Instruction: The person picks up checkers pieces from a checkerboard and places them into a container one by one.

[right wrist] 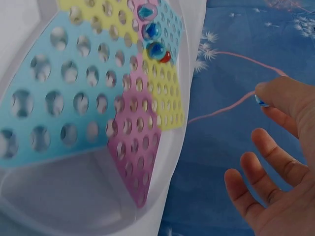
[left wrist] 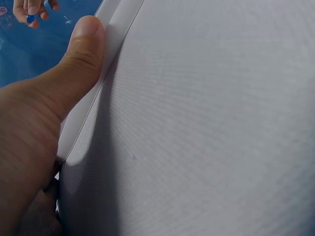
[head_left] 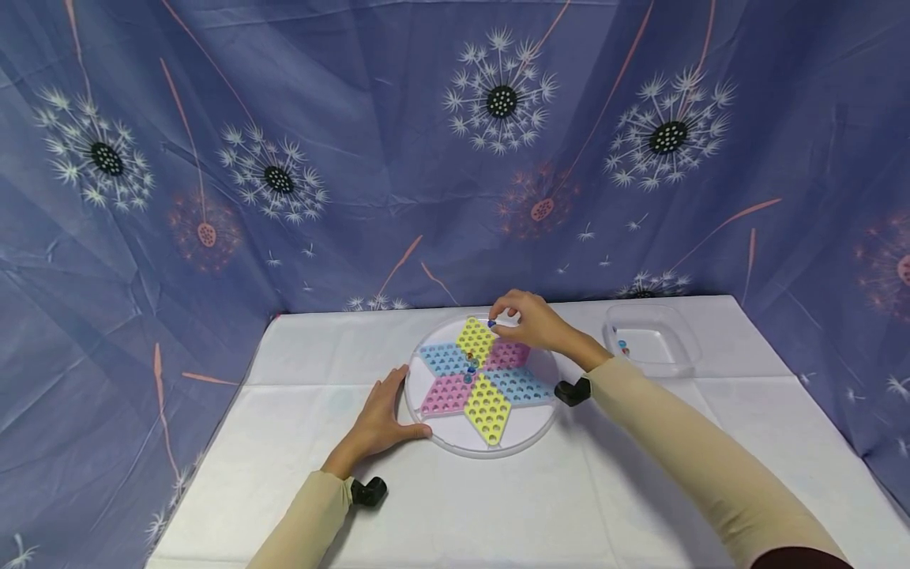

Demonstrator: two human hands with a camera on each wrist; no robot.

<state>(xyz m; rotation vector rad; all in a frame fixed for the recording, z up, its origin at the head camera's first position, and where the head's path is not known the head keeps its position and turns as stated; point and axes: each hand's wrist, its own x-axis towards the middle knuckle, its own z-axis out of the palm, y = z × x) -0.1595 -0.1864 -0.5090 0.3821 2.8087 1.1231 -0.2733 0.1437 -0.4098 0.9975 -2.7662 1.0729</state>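
Observation:
A round white Chinese checkers board (head_left: 529, 431) with a star of yellow, blue and pink sections lies on the table. My left hand (head_left: 378, 417) rests against its left rim, thumb (left wrist: 84, 51) and fingers spread along the edge. Between thumb and index finger, my right hand (head_left: 536, 322) pinches a blue marble (right wrist: 261, 101) above the far side of the board, near the back yellow section (head_left: 475, 338); its other fingers are spread loosely. Several marbles (right wrist: 156, 50), blue ones and a red one among them, sit in holes around the star's centre.
To the right of the board, a clear plastic container (head_left: 661, 367) holds a few marbles (head_left: 623, 346) at its left side. A white cloth (head_left: 604, 490) covers the table. Behind hangs a blue curtain (head_left: 384, 150) with a dandelion print.

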